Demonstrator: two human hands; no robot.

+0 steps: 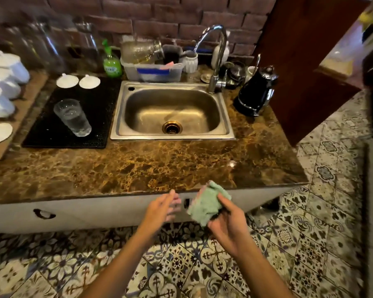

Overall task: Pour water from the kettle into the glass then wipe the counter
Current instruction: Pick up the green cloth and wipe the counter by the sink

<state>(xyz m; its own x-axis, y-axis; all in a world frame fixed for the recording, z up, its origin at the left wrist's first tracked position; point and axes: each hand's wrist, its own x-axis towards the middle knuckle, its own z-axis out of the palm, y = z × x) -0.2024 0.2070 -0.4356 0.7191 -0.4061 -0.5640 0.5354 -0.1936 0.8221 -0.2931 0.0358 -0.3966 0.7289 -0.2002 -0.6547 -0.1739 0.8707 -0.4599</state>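
A clear glass [72, 117] holding water stands on a black mat [52, 130] left of the sink. The black kettle [255, 93] sits on the brown marble counter [149, 164] to the right of the sink. My right hand [226, 224] grips a folded green cloth [207, 203] in front of the counter's front edge, below counter level. My left hand [162, 208] hovers just left of the cloth with its fingers spread and blurred, holding nothing.
A steel sink [172, 112] with a tall tap [215, 54] sits mid-counter. Behind it are a green soap bottle [111, 61] and a plastic tub [153, 69] with a jar. White bowls [2, 82] stack at far left. A dark wooden panel [306, 61] bounds the right.
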